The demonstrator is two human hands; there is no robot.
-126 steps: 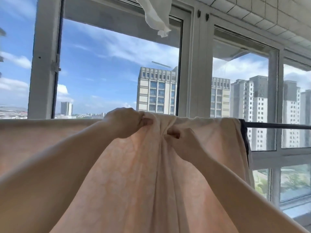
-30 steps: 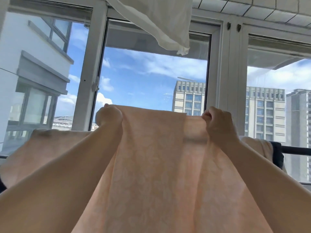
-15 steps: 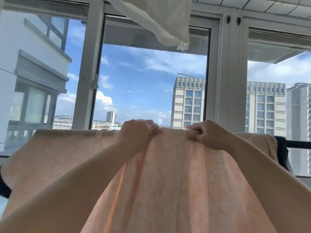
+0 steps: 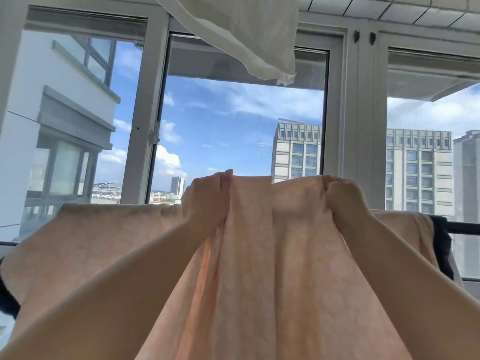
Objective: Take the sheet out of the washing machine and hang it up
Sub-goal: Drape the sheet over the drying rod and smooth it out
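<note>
A pale peach sheet [image 4: 272,268] with a faint pattern hangs over a dark horizontal rail [image 4: 465,228] in front of the windows. Its left part lies spread flat along the rail; its right end reaches a dark strip of cloth [image 4: 441,245]. My left hand [image 4: 205,198] pinches the sheet's top edge at the middle. My right hand [image 4: 342,196] grips the same edge further right. Between the two hands the edge is raised a little above the rail. The washing machine is out of view.
A white cloth [image 4: 249,35] hangs from above, over the middle window. White window frames [image 4: 350,126] stand close behind the rail, with high-rise buildings beyond the glass. A dark piece of fabric [image 4: 7,300] shows at the left edge.
Half a second ago my hands were nearly touching at rail height; now they have drawn apart and lifted the sheet's edge slightly above the rail.
</note>
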